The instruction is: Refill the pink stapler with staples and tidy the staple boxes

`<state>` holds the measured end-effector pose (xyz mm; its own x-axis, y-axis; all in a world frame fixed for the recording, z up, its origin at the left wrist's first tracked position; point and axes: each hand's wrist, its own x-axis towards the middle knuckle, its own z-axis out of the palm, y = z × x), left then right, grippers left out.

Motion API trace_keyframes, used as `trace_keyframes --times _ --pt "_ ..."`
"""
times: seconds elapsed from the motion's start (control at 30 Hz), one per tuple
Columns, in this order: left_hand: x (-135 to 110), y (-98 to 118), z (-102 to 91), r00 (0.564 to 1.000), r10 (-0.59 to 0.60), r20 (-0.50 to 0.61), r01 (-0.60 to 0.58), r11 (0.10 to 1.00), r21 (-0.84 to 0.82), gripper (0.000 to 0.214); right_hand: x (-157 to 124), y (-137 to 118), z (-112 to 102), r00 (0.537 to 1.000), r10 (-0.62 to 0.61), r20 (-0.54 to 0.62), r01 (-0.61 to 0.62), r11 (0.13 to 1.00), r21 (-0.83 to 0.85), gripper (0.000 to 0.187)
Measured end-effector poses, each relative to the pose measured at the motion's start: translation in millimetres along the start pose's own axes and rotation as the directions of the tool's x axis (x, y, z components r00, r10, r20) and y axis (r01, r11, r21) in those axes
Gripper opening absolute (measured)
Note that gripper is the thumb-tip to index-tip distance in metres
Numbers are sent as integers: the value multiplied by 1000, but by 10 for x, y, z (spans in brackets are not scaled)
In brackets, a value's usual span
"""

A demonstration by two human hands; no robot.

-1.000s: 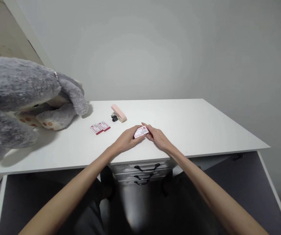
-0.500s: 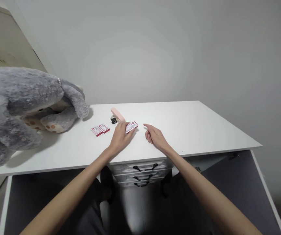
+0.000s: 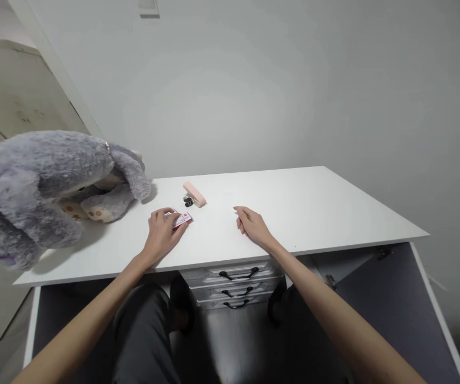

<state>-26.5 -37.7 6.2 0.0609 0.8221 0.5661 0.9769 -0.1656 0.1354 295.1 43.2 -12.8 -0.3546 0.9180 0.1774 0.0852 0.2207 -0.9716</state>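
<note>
My left hand [image 3: 161, 230] is closed round a small red-and-white box [image 3: 183, 219] low over the left part of the white tabletop. The fingers lie over the box's far side and the thumb over its near side. More red-and-white shows under the fingers, so I cannot tell how many boxes are there. My right hand [image 3: 253, 226] rests at the middle of the table near its front, with the index finger stretched out and the others loosely curled. Nothing shows in it. Beyond my left hand lie a pink stapler-like object [image 3: 195, 194] and small black clip-like pieces [image 3: 189, 202].
A big grey plush toy [image 3: 54, 165] sits on the left end of the white table [image 3: 314, 208]. Drawers with black handles [image 3: 238, 274] are under the front edge. An open cabinet door [image 3: 382, 298] stands at the lower right, and a grey wall [image 3: 254, 96] rises behind.
My left hand has moved left with the small box, to where two similar boxes lay. Those now appear covered by the hand. My right hand has barely moved. The view has shifted slightly.
</note>
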Motion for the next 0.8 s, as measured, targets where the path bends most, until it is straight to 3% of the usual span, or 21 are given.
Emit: trace_keyframes --times 0.3,0.37,0.47,0.53,0.63,0.8 --pt "-208 -196 -206 996 -89 -1 88 995 -51 55 -23 -7 6 1000 -9 -1 9 1000 -9 59" --pt "-250 -216 -270 984 -176 -3 174 975 -136 58 -30 -4 10 1000 -10 -3 10 1000 -17 55" --pt "-308 -259 -362 917 -395 61 391 856 -339 56 -62 -9 18 1000 -13 -6 13 999 -30 49" --pt "-336 -286 -414 871 -477 118 474 750 -462 47 -98 -16 24 1000 -12 -3 12 999 -30 45" --pt "-354 -296 -467 849 -505 157 501 674 -543 39 -156 -23 33 1000 -11 -1 11 999 -52 41" --pt "-369 -227 -498 845 -514 145 497 655 -569 42 -227 12 49 998 -64 -22 59 978 -198 35"
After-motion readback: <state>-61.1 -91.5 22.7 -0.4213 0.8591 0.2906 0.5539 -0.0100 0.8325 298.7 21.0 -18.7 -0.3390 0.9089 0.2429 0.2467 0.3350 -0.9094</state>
